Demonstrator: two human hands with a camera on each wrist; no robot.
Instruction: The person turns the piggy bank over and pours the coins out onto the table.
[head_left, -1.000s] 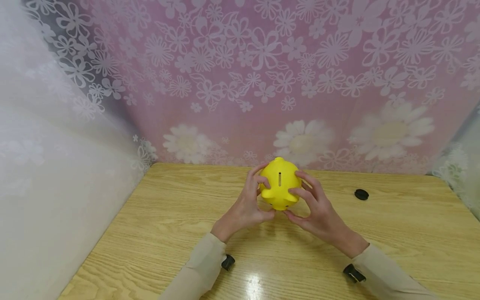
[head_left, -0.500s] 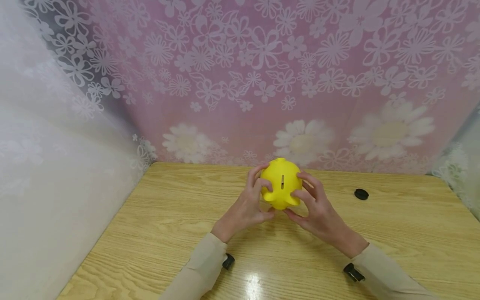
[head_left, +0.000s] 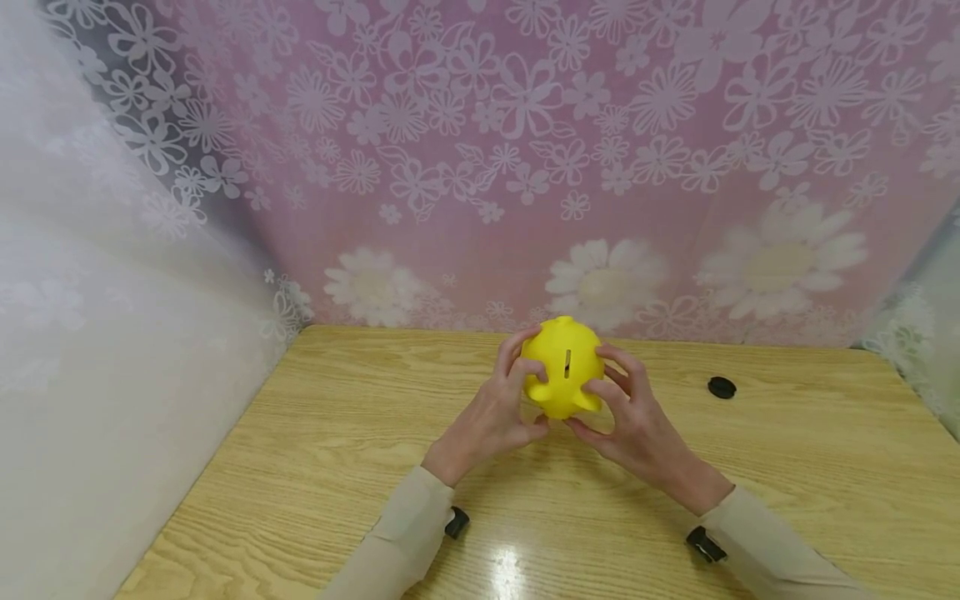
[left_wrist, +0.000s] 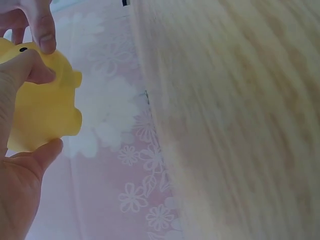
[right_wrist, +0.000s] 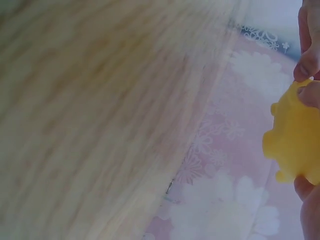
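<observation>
Both hands hold a yellow piggy bank (head_left: 581, 367) between them, with its coin slot facing up in the head view. My left hand (head_left: 498, 404) grips its left side, fingers curled over the top and thumb near the front. On the other side, my right hand (head_left: 641, 417) grips it the same way. The left wrist view shows the piggy bank (left_wrist: 45, 107) raised off the table, with stubby feet and a small black eye. Its feet also show in the right wrist view, where fingers pinch the piggy bank (right_wrist: 295, 135) from above and below.
A round black cap (head_left: 722, 387) lies on the wooden table (head_left: 337, 433), right of the hands. Behind the table's far edge hangs a pink floral curtain (head_left: 480, 233), and a pale cloth (head_left: 135, 350) covers the left side. Small black devices (head_left: 707, 545) sit at both wrists.
The piggy bank has tipped a little, so its eyes have gone out of sight in the head view and its slot sits slightly lower and further right. Both hands keep their grip.
</observation>
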